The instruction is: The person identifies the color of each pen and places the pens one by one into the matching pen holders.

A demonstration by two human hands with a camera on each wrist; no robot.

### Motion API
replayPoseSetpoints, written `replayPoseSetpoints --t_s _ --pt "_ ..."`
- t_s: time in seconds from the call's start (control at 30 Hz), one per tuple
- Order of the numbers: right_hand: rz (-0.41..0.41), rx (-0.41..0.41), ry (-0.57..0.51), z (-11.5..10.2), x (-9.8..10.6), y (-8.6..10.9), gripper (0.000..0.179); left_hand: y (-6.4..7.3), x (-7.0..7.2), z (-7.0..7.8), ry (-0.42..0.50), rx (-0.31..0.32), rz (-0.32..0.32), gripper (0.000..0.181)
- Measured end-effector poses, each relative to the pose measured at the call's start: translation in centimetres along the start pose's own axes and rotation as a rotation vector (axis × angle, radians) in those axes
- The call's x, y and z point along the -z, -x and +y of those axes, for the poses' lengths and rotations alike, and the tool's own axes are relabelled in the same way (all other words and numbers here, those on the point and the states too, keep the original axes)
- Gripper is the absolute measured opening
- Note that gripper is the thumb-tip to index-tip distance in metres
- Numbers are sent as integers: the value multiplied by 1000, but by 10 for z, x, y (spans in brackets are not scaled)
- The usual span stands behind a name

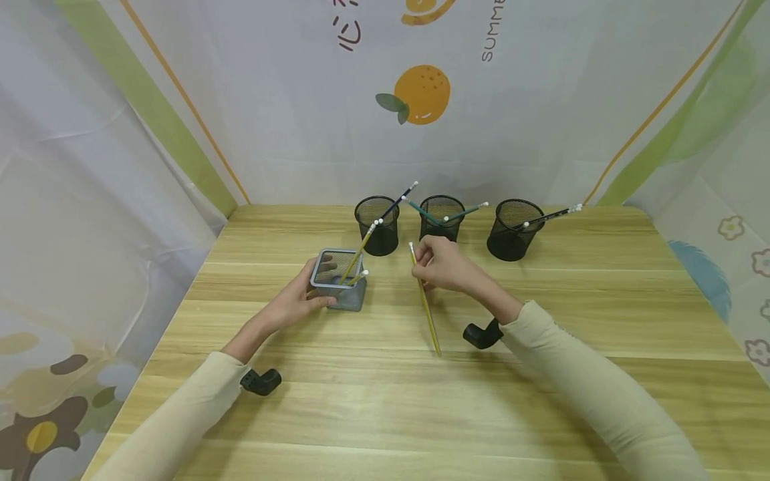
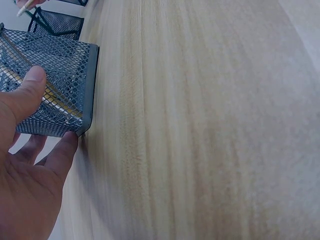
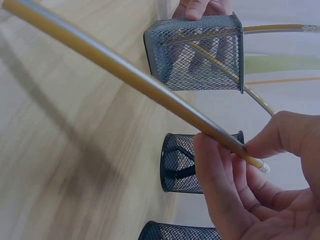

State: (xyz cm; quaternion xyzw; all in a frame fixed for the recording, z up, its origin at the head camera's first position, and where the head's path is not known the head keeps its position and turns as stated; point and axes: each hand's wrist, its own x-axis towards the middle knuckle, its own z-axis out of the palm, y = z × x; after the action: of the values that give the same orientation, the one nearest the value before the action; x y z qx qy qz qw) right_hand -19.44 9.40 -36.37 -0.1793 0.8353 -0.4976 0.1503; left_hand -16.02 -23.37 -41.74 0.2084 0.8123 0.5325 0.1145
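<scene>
My left hand [image 1: 293,306] holds a square grey mesh pencil holder [image 1: 347,298] from its left side, thumb in front and fingers behind. Yellow pencils [image 1: 356,259] with white eraser ends lean inside it. The left wrist view shows the thumb against the mesh [image 2: 62,62] and a fingertip at its base corner. To the right, my right hand [image 1: 446,264] pinches another yellow pencil [image 1: 428,314] between thumb and fingers near its eraser end. This pencil slants, its far end pointing toward the front of the table. In the right wrist view the pencil [image 3: 130,75] crosses before the holder [image 3: 200,55].
Three round black mesh cups stand along the back: a left one [image 1: 381,242] with a dark blue pencil, a middle one [image 1: 428,230] with green pencils, a right one [image 1: 508,246] with black pencils. Behind the wooden table [image 1: 361,414] hangs a printed curtain [image 1: 301,120].
</scene>
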Motion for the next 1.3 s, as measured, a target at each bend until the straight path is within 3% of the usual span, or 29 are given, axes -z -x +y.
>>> replayPoseSetpoints --t_s 0.67,1.3 --pt "48 120 -50 -7 9 4 11 1 0 1 -1 -2 9 79" --pt "135 345 -89 -16 14 6 10 0 0 -1 2 -5 5 79"
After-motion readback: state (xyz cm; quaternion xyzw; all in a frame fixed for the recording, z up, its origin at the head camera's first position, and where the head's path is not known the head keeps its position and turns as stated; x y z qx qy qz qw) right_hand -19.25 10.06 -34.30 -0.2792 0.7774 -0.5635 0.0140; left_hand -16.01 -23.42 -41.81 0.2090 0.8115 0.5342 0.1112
